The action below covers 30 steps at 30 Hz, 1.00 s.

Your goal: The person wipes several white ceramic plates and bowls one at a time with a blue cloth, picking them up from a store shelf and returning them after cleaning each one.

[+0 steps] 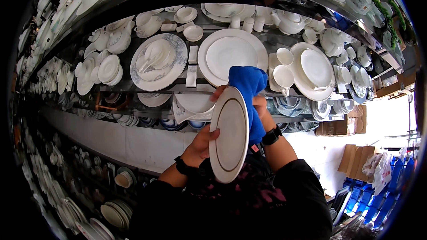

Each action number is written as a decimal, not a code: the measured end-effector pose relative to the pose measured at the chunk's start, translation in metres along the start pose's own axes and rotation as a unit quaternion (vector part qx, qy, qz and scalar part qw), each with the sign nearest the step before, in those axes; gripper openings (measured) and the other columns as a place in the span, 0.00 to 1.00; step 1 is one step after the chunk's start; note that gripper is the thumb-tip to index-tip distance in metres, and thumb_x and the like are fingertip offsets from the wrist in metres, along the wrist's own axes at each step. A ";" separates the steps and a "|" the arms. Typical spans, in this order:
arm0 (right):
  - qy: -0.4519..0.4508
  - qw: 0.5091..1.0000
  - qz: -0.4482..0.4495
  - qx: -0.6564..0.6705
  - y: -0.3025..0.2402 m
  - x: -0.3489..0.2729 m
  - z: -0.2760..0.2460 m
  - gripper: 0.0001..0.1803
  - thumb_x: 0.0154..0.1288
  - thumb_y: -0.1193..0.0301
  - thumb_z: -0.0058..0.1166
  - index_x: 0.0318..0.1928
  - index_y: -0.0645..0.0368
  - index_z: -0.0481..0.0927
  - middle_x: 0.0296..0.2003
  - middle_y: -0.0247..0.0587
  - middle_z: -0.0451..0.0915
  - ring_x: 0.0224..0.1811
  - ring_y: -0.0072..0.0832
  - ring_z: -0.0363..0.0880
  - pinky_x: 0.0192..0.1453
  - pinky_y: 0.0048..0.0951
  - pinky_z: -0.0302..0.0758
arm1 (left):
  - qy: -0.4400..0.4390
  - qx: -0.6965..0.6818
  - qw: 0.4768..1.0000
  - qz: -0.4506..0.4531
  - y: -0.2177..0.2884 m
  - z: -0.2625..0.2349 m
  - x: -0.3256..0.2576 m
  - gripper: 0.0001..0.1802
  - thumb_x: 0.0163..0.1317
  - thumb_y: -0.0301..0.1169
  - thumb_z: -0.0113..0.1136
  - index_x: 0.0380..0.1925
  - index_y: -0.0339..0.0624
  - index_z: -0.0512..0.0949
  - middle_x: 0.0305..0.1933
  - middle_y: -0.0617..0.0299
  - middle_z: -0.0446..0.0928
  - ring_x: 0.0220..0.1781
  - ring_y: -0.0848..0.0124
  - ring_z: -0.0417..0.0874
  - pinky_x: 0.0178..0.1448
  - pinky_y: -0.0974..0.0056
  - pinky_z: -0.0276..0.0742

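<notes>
A white oval plate (227, 135) with a thin brown ring is tilted up on its edge in front of my chest. My left hand (205, 141) grips it by its left rim, thumb on the ringed face. Behind the plate's right side hangs a blue cloth (249, 93). My right hand (262, 106) is closed on the cloth, its fingers mostly hidden behind it. Some fingertips show at the plate's upper left rim; whose hand they belong to is hard to make out. Just beyond, a large round white plate (204, 58) carries a smaller squarish plate (231, 58).
A glass shelf ahead holds a blue-patterned plate (178, 73), a teapot (289, 22), cups (283, 76) and small white dishes (191, 76). Crowded crockery shelves stand at the left. On the right are cardboard boxes (356, 160) and blue crates (382, 195).
</notes>
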State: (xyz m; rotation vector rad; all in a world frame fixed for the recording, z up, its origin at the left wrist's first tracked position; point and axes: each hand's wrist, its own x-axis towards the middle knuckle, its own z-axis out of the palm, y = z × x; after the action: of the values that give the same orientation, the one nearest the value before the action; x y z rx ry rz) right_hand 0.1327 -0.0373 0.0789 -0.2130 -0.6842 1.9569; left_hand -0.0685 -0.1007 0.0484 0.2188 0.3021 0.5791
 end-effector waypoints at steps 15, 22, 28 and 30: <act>0.214 0.931 0.035 -0.293 -0.032 0.018 0.040 0.29 0.48 0.78 0.68 0.53 0.64 0.75 0.45 0.42 0.81 0.46 0.29 0.80 0.55 0.32 0.75 | 0.052 0.330 0.917 0.218 0.035 -0.010 -0.052 0.36 0.62 0.27 0.61 0.68 0.33 0.57 0.69 0.50 0.63 0.69 0.57 0.66 0.71 0.53 0.60; 0.230 0.748 -0.158 -0.602 -0.026 0.023 0.018 0.27 0.49 0.77 0.65 0.53 0.60 0.76 0.46 0.47 0.80 0.47 0.38 0.81 0.53 0.33 0.74 | 0.116 0.115 0.924 0.347 0.037 -0.010 -0.041 0.38 0.64 0.35 0.58 0.68 0.33 0.53 0.70 0.47 0.61 0.70 0.49 0.63 0.71 0.45 0.62; 0.150 0.625 -0.230 -0.731 0.039 -0.001 0.015 0.22 0.46 0.78 0.60 0.47 0.59 0.80 0.40 0.51 0.77 0.39 0.51 0.77 0.44 0.40 0.75 | 0.108 0.083 0.899 0.416 0.036 0.010 0.005 0.34 0.71 0.47 0.45 0.69 0.36 0.55 0.71 0.50 0.59 0.72 0.53 0.60 0.74 0.47 0.54; 0.133 0.667 -0.220 -0.699 0.053 -0.005 0.048 0.24 0.38 0.79 0.60 0.43 0.62 0.79 0.40 0.53 0.75 0.40 0.51 0.76 0.42 0.41 0.75 | 0.153 0.113 0.911 0.366 0.025 -0.021 0.007 0.32 0.71 0.50 0.42 0.64 0.35 0.63 0.64 0.51 0.69 0.65 0.57 0.69 0.70 0.53 0.62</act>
State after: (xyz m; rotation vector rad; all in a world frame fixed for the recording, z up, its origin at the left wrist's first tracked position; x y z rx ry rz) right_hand 0.0736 -0.0770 0.0885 -1.1089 -1.7199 0.5343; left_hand -0.0826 -0.0741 0.0339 0.4746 0.6009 1.3324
